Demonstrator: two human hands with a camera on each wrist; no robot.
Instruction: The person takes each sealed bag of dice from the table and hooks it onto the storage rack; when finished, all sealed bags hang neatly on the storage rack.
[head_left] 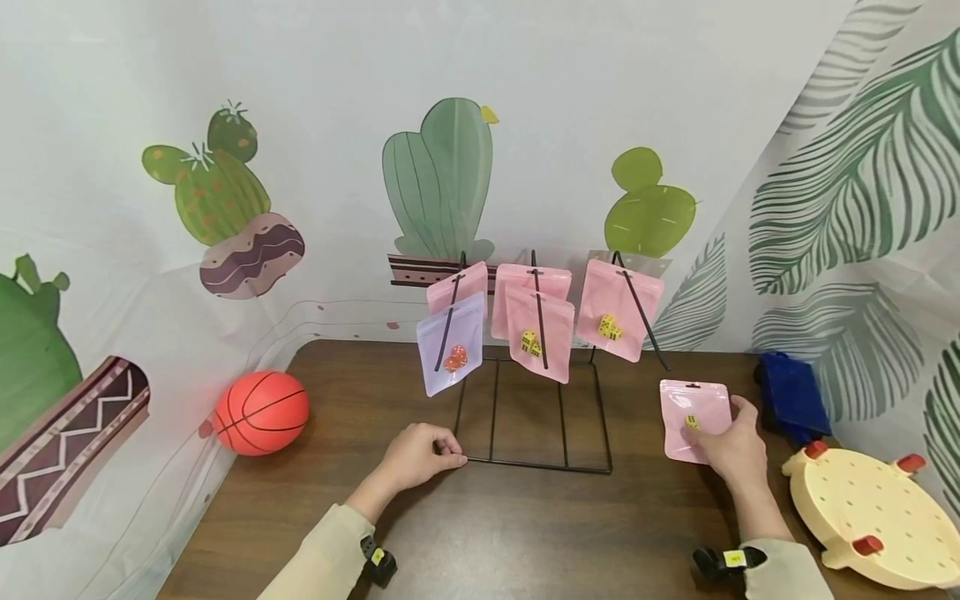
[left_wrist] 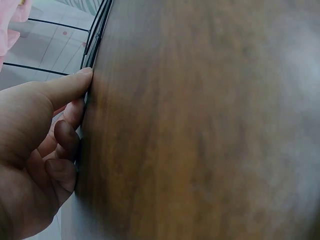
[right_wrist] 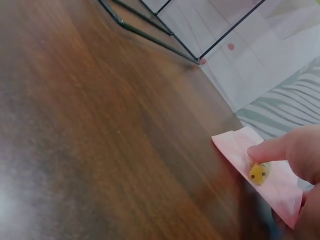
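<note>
My left hand [head_left: 418,456] pinches the front left corner of a black wire display rack [head_left: 536,466], thumb on top of the wire in the left wrist view. To the rack's right, my right hand [head_left: 738,450] holds a small pink zip bag [head_left: 678,398] by its right side. The thumb lies across the bag's front, partly covering a yellow die [right_wrist: 259,173] inside. On the rack's left hook a lilac bag [head_left: 450,333] with orange dice hangs before a pink one. Pink bags [head_left: 558,321] hang on the middle hook, and another pink bag [head_left: 622,292] on the right hook.
A small orange basketball [head_left: 262,412] lies at the left by the wall cloth. On the right are a dark blue object [head_left: 793,396] and a cream round stool-like piece [head_left: 877,512] with red-tipped legs. The rack's hooks jut forward over its base.
</note>
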